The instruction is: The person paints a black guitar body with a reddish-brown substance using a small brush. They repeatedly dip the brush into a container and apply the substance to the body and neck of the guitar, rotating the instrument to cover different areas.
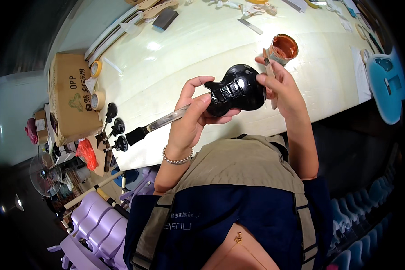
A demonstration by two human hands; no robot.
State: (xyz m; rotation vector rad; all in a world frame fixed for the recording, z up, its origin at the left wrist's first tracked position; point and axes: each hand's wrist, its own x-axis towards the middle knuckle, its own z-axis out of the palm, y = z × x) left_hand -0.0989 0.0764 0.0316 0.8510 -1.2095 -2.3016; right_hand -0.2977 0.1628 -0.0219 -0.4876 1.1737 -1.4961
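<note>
A glossy black miniature guitar [240, 92] is held over the pale table, its clear-looking neck slanting down to the left toward a black headstock. My left hand [193, 105] is closed around it where neck and body meet, thumb on top and fingers underneath. In my right hand [283, 87] is a slim flat stick-like tool [269, 67], tilted upright, with a copper-brown smear on its upper end. The right fingertips also touch or nearly touch the guitar body's right edge. Just beyond that hand stands an open can [284, 47], its inside coated copper-brown.
On the left are a cardboard box [74, 96], tape rolls [97, 100] and several small black guitars [117, 127]. Guitar necks [121, 31] and a dark sanding block [165, 20] lie at the back left. A metal blade [250, 26] lies at the back; a blue guitar body [387, 90] overhangs the right edge.
</note>
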